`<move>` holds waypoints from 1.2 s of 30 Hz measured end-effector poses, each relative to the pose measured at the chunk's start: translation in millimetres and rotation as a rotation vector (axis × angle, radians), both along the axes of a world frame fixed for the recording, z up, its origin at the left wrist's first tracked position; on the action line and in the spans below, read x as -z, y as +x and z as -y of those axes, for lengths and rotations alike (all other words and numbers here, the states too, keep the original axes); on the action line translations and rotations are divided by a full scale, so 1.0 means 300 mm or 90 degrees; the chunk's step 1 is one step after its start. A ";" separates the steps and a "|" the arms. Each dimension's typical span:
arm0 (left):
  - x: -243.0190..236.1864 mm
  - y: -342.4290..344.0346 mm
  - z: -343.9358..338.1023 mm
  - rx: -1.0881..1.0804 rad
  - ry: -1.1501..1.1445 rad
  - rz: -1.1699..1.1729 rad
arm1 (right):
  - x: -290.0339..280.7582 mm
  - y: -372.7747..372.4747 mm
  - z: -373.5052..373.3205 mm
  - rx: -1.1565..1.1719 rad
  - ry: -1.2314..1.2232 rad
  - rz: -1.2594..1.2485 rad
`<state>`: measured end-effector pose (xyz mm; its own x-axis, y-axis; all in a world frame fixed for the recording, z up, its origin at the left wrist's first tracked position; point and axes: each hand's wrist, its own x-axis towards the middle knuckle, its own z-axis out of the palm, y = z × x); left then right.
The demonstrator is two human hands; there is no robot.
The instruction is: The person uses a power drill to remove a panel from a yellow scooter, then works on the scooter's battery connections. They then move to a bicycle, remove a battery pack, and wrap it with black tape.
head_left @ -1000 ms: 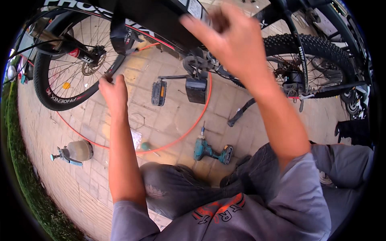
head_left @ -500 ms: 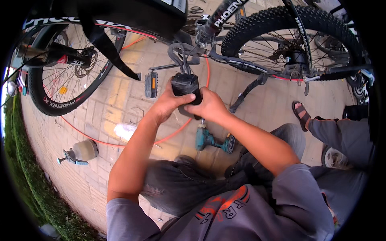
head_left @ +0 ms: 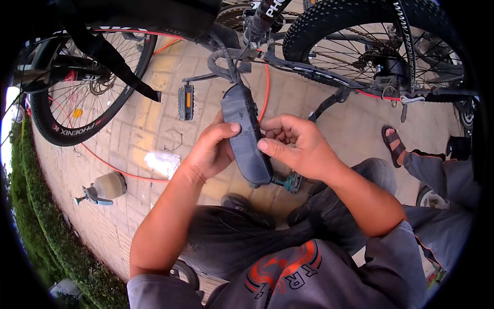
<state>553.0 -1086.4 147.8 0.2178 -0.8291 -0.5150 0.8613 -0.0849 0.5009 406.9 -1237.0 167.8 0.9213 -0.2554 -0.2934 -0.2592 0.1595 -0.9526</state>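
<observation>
A long black box point(head_left: 246, 141), seemingly wrapped in dark tape, hangs at the end of thick black cables point(head_left: 231, 66) that run up to the bicycle frame. My left hand point(head_left: 210, 153) grips its left side, thumb laid across the upper face and fingers hidden beneath. At the right edge, my right hand point(head_left: 306, 148) has its thumb tip pressed against the box, with the other fingers curled in close along the side. Partly covered by the box, a teal cordless drill point(head_left: 293, 182) lies on the paving between my feet.
The bicycle's front wheel point(head_left: 116, 95) is at left, its knobbly rear wheel point(head_left: 319, 31) at right, a pedal point(head_left: 186, 103) between. An orange hose point(head_left: 108, 166) curves over the paving near a spray bottle point(head_left: 105, 189) and clear plastic bag point(head_left: 162, 164). Another person's sandalled foot point(head_left: 393, 145) stands right.
The box has tilted so its long upper face shows, its lower end now covering much of the drill. My right hand has shifted right, from over the box to its edge.
</observation>
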 end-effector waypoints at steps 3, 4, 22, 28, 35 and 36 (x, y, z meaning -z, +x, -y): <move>0.005 0.022 -0.004 0.036 -0.004 0.084 | -0.002 0.001 0.011 0.025 -0.053 0.031; -0.001 0.022 -0.002 0.035 -0.002 0.095 | 0.016 0.002 0.021 0.016 -0.045 0.002; 0.012 0.025 -0.008 -0.022 0.040 0.215 | 0.111 0.052 -0.019 0.127 0.178 -0.017; -0.007 0.005 -0.008 -0.039 0.056 0.270 | 0.138 0.062 -0.035 0.170 0.046 0.039; -0.010 -0.006 0.003 -0.058 0.045 0.367 | 0.124 0.074 -0.014 0.104 0.117 0.014; -0.014 -0.006 0.005 -0.075 0.044 0.361 | 0.122 0.073 -0.006 0.086 0.187 -0.003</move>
